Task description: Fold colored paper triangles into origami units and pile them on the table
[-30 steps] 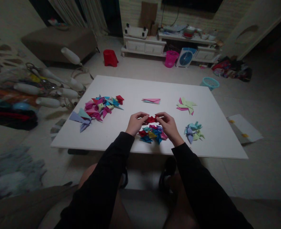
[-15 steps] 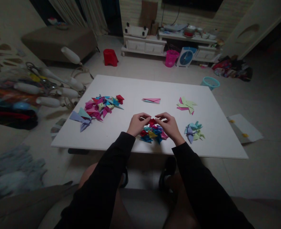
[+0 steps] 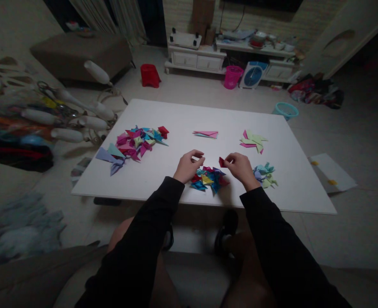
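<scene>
Pinched between the thumb and fingers of my right hand [image 3: 238, 167] is a small red folded-paper piece [image 3: 221, 162], held over the table. My left hand [image 3: 189, 166] is open, its thumb and fingers curved apart with nothing between them. Below and between the hands lies a pile of shiny origami pieces [image 3: 205, 180] in blue, yellow, red and purple. Just right of my right hand sits a smaller group of pale green, teal and lilac origami [image 3: 267, 176], partly behind the wrist.
On the white table [image 3: 163, 179], a large heap of colourful origami [image 3: 134, 143] lies left. Narrow folded papers [image 3: 205, 134] lie at centre back, green and pink ones [image 3: 253, 140] at right. Beyond stand a red stool [image 3: 150, 76], a pink bin [image 3: 233, 77] and a teal basket [image 3: 285, 111].
My hands have moved apart. The right one has carried the red folded-paper piece to the right, while the left has let go of it and stayed near the pile.
</scene>
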### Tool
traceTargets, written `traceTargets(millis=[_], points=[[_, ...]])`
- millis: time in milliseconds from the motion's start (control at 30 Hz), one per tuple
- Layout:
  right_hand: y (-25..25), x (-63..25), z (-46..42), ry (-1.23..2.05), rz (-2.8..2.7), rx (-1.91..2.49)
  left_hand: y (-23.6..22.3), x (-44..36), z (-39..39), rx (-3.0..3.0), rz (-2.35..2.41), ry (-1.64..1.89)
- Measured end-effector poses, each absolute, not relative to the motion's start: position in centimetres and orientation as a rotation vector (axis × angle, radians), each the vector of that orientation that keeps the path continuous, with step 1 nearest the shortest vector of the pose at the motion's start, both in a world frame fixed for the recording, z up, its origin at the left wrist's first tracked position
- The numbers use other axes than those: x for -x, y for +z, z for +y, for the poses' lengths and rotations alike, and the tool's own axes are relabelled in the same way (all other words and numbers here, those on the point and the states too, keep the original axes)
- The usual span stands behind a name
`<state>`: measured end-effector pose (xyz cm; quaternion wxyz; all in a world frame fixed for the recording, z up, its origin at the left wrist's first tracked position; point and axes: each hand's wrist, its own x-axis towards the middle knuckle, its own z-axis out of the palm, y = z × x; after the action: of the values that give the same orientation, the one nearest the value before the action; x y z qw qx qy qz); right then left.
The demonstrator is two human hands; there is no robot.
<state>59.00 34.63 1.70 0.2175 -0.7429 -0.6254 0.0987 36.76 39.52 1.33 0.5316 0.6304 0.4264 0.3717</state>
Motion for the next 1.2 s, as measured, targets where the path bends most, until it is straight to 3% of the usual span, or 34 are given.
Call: traceTargets(millis=[300, 433, 767, 1200], points=[[-1.6, -61.4, 33.8, 0.38, -1.817, 2.625, 1.9, -35.9, 40.0, -1.533, 1.054, 0.87], [-2.6, -60.7, 34.0, 0.437, -1.888, 2.626, 1.4, -35.5, 40.1, -1.655, 1.146, 0.748], [-3.3, -59.0, 34.6, 0.591, -1.959, 2.447, -0.6, -34.6, 39.4, -1.943, 1.32, 0.01], [-4.4, -56.7, 34.4, 0.762, -1.857, 2.33, -1.4, -34.9, 39.1, -1.94, 1.294, -0.069]])
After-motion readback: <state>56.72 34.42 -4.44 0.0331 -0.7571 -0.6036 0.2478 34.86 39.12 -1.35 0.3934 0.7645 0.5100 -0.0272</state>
